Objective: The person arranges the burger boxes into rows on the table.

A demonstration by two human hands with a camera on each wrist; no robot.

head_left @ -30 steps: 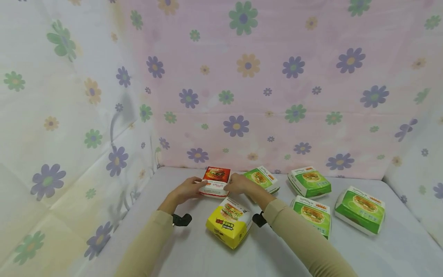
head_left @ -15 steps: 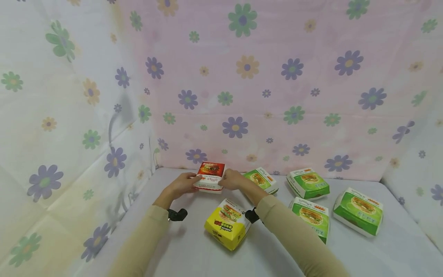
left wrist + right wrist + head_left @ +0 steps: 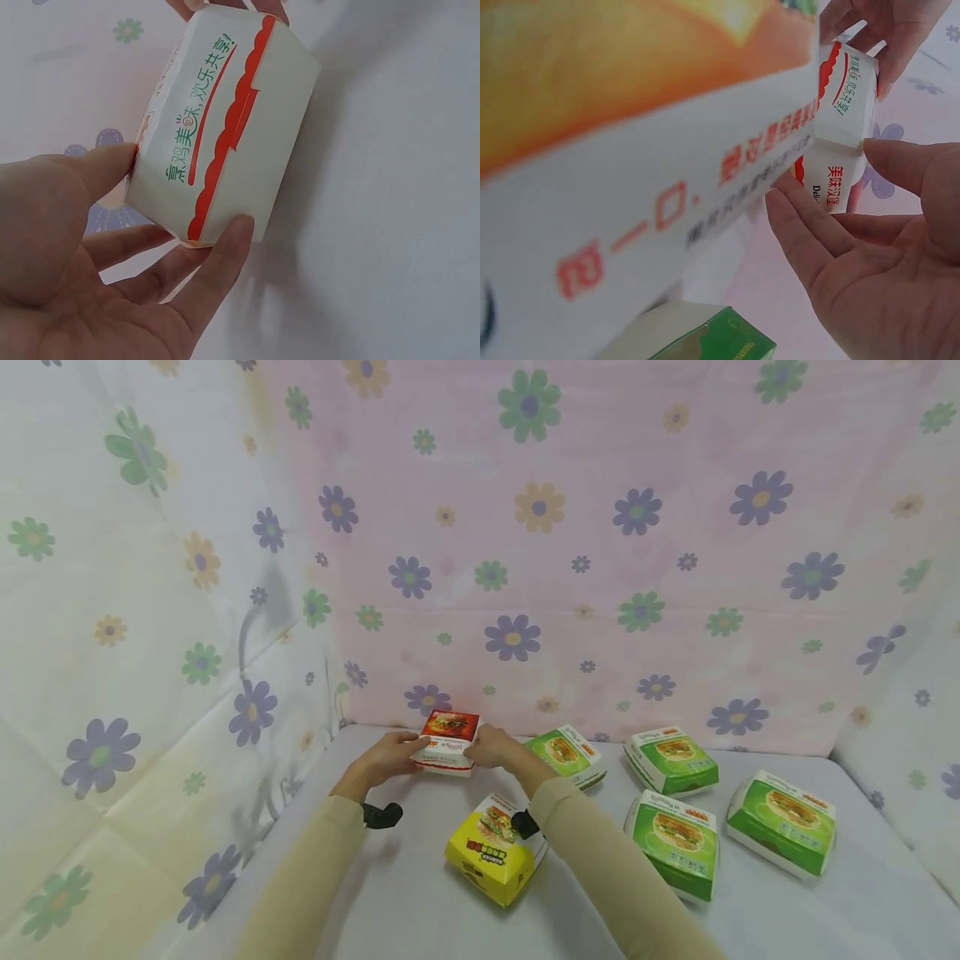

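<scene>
Between my two hands is a red and white burger box (image 3: 447, 745) near the back wall, held level over the table with its shadow beside it. On its left side my left hand (image 3: 381, 760) has the thumb at the top edge and the fingertips along the side and base, clear in the left wrist view. My right hand (image 3: 501, 750) pinches the opposite side with thumb and fingers. A yellow and white burger box (image 3: 491, 856) sits nearer me, partly under my right wrist; in the right wrist view a box with a large burger picture (image 3: 645, 150) fills the left.
Several green and white burger boxes stand to the right: one beside my right hand (image 3: 564, 753), another at the back (image 3: 675, 760), a third (image 3: 675, 843) nearer and one farthest right (image 3: 783, 822). Flowered cloth walls (image 3: 525, 568) enclose the pale table (image 3: 420, 893).
Both hands have carried the red and white box left and slightly toward the back wall. The yellow box and the green boxes have stayed in place.
</scene>
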